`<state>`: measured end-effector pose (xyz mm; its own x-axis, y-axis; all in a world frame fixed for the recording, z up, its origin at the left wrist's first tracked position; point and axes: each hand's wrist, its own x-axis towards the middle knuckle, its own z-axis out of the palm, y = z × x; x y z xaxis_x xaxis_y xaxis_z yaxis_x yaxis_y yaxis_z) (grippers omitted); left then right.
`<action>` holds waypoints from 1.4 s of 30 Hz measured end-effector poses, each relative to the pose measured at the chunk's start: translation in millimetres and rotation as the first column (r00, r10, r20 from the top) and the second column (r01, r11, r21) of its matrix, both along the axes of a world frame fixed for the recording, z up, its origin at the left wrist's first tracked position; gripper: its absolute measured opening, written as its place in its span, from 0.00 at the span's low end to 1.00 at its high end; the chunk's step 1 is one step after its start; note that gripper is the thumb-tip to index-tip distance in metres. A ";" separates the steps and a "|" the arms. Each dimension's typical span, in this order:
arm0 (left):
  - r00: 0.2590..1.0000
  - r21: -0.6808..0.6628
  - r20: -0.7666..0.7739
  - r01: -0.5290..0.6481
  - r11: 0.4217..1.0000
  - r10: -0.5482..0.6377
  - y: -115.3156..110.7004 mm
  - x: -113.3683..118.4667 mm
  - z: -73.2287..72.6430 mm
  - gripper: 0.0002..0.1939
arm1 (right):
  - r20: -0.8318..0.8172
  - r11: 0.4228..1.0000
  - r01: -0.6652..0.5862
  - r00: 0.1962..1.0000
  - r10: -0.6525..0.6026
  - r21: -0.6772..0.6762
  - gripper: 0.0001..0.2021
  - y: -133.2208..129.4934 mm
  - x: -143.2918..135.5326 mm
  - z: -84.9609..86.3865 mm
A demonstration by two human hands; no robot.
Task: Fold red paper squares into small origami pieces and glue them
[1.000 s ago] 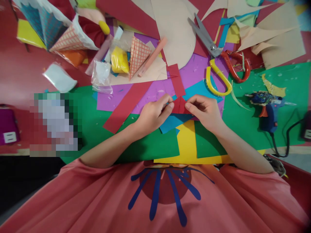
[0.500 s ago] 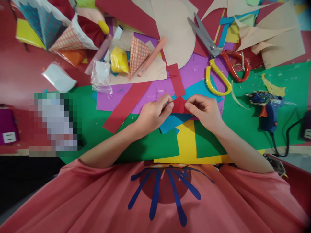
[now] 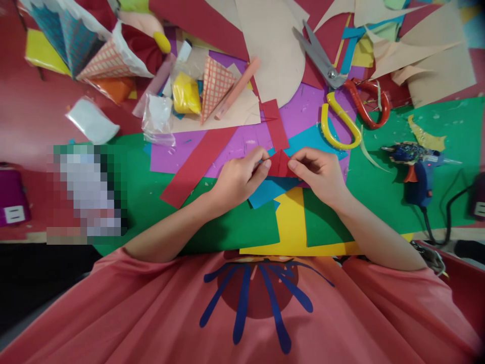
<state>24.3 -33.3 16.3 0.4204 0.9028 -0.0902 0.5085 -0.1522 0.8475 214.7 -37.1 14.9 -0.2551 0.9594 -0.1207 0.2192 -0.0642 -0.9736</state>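
Note:
A small folded piece of red paper [image 3: 279, 165] is pinched at both sides in front of me, a crease running down its middle. My left hand [image 3: 242, 174] has thumb and forefinger closed on its left edge, and my right hand [image 3: 320, 174] grips the right edge the same way. Just beyond lies a red paper strip [image 3: 278, 132]. Blue paper [image 3: 271, 192] shows beneath the hands, over yellow paper [image 3: 291, 217] and green paper [image 3: 227, 227]. A longer red strip [image 3: 199, 167] rests left of my left hand.
Scissors [image 3: 331, 76] with red and yellow handles lie spread at the back right. A blue glue gun [image 3: 417, 174] with a cord sits at the right. Small plastic packets [image 3: 185, 93], patterned paper cones [image 3: 117, 55] and beige paper scraps [image 3: 435, 60] cover the back.

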 end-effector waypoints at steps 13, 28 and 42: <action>1.000 0.015 -0.011 0.005 1.000 -0.004 0.0 -0.1 -1.3 0.08 | 0.029 1.000 0.001 1.000 -0.002 0.017 0.18 -0.1 -0.7 1.2; 1.000 -0.011 -0.020 0.004 1.000 -0.004 0.3 0.0 0.9 0.07 | 0.021 1.000 -0.004 1.000 0.004 0.005 0.19 -0.5 -0.6 1.0; 1.000 -0.020 0.011 -0.003 1.000 0.004 -1.7 -0.4 -1.9 0.08 | 0.015 0.998 0.012 1.000 -0.013 0.054 0.18 -2.0 -1.4 -0.2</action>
